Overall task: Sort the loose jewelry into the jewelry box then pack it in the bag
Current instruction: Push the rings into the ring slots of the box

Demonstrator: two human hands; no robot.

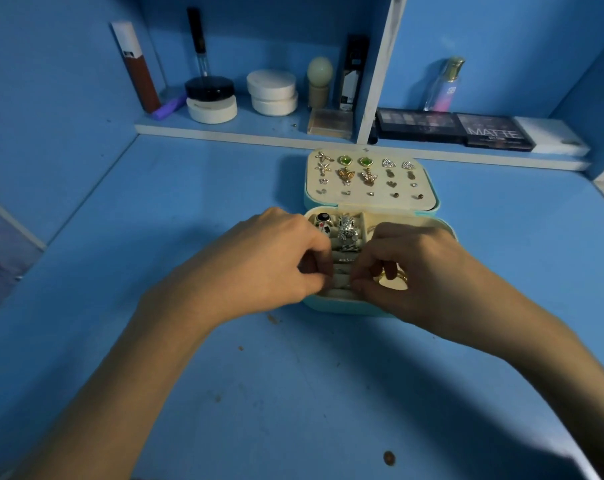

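A small teal jewelry box [428,207] lies open on the blue desk. Its raised lid panel [370,200] carries several pairs of stud earrings. Rings [345,232] sit in the cream ring rolls of the tray. My left hand [276,258] hovers over the tray's near left corner, its curled fingertips pinching at the ring rolls. My right hand [411,268] is over the near right part, thumb and fingers pinched together at the rolls, with gold rings [392,277] showing beneath its fingers. What each hand pinches is too small to tell. No bag is in view.
A shelf [224,131] behind the box holds cream jars [274,93], a dark-lidded jar [210,98], tubes, a perfume bottle [444,86] and eyeshadow palettes [456,128]. Blue walls close in on both sides. A coin [389,458] lies near the desk's front.
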